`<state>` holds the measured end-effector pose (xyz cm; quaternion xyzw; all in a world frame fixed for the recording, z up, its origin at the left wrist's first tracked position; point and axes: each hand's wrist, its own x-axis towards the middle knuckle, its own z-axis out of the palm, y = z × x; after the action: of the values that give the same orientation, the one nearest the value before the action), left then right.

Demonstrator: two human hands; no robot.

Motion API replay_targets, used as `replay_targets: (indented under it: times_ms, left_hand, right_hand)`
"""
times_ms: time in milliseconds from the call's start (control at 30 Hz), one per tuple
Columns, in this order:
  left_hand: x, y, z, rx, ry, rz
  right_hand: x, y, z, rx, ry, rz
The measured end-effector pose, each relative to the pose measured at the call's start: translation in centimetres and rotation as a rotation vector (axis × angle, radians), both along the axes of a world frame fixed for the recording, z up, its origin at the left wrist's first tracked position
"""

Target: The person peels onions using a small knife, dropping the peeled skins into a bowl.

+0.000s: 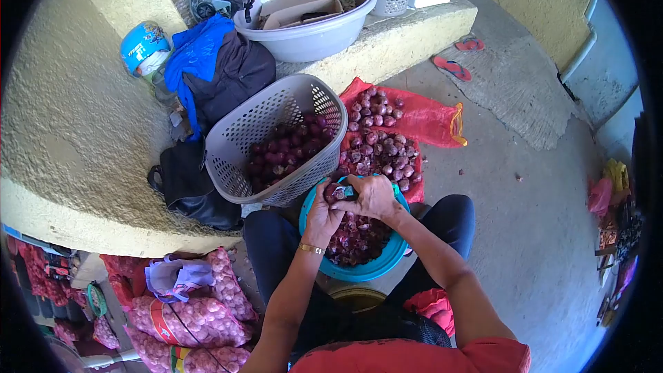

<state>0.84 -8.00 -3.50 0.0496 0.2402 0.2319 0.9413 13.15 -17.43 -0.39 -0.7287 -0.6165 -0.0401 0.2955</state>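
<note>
Above a turquoise basin (399, 249), my left hand (324, 213) is closed around a red onion (333, 193). My right hand (375, 197) meets it from the other side, fingers curled around a small knife (348, 192) whose short, shiny bluish part lies against the onion. Its handle is mostly hidden by my fingers. Dry, papery onion skins (359, 238) fill the basin between my knees. Just beyond, many red onions (387, 152) lie on a red mesh sack (431, 121). A grey perforated basket (231, 135) to the left holds darker, glossy purple onions (293, 145).
Bulging mesh sacks of onions (200, 318) lie at the lower left. A dark bag (190, 186) and a backpack (238, 69) rest against the wall. A large tub (311, 38) holding cardboard stands on the ledge (394, 48). Red flip-flops (452, 68) lie at the far right.
</note>
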Motion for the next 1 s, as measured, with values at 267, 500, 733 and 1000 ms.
replay_targets:
  times_ms: [267,500,733,1000]
  left_hand:
    - [0.6,-0.4,-0.2,-0.041,-0.174,0.152]
    - [-0.4,0.6,-1.5,-0.009,-0.195,0.083]
    - [-0.2,0.7,-0.1,0.051,-0.143,-0.001]
    - [0.8,-0.7,-1.3,0.133,-0.249,0.242]
  right_hand:
    - [-2.7,0.6,-2.4,-0.034,0.309,-0.061]
    - [-1.7,0.6,-1.5,-0.044,0.294,0.012]
    - [-0.7,0.0,0.4,-0.069,0.119,0.04]
    - [-2.4,0.7,-1.6,-0.008,0.304,-0.029]
